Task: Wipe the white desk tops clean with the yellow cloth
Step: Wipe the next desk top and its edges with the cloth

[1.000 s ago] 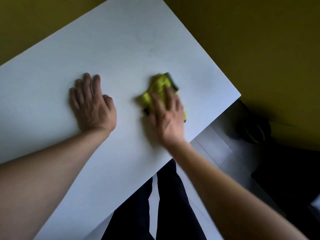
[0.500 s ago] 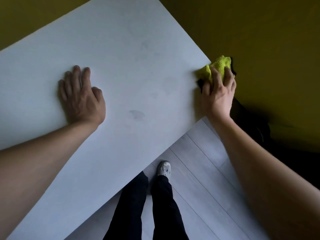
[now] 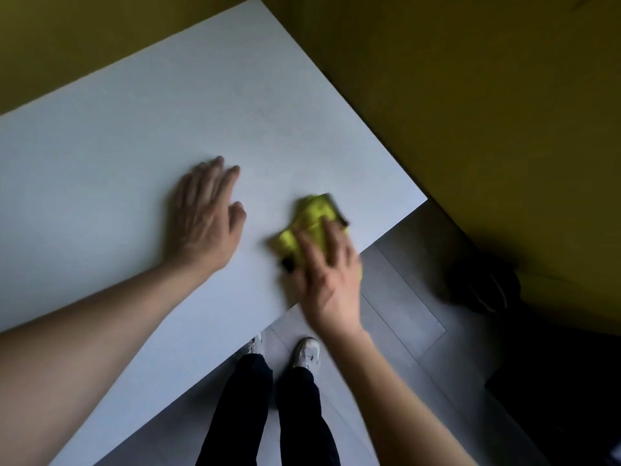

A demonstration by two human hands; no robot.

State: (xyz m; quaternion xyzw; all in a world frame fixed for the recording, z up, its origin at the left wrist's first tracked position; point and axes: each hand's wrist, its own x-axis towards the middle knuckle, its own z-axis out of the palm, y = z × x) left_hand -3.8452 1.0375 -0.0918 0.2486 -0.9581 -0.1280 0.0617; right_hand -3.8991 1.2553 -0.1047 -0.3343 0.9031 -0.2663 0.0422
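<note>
Right hand (image 3: 327,280), motion-blurred, half covers yellow cloth (image 3: 311,223).

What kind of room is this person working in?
Probably an office or study room, though little shows: a plain white desk top, olive-yellow walls and pale grey plank flooring. The right hand presses a yellow cloth on the desk.

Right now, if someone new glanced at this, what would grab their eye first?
The bright yellow cloth pressed under the right hand near the white desk top's near edge stands out. The left hand lies flat on the desk beside it. Below, black trousers and pale shoes show on grey floor.
</note>
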